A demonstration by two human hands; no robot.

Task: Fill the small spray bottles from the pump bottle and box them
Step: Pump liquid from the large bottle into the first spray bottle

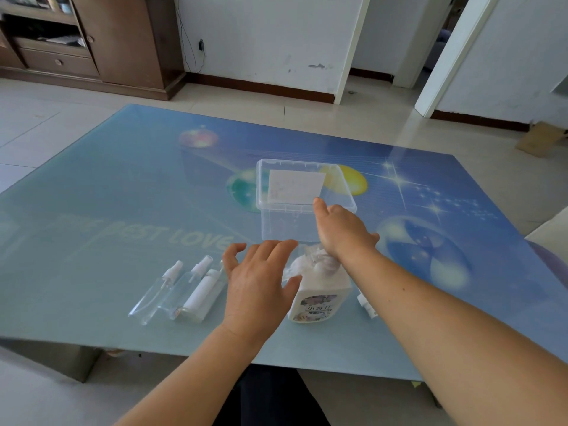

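Note:
A white pump bottle (319,299) with a flowered label stands near the table's front edge, its pump head wrapped in clear plastic. Three small spray bottles lie side by side to its left: two clear ones (150,293) (184,287) and a white one (201,292). A clear plastic box (307,192) stands open behind the pump bottle. My left hand (258,281) hovers with spread fingers between the small bottles and the pump bottle, holding nothing. My right hand (344,232) stretches over the pump head, fingers straight toward the box's near rim.
A small white spray cap (367,304) peeks out right of the pump bottle, partly hidden by my right forearm. The blue printed glass table (123,195) stretches wide to the left and back. A wooden cabinet (116,41) stands at the far wall.

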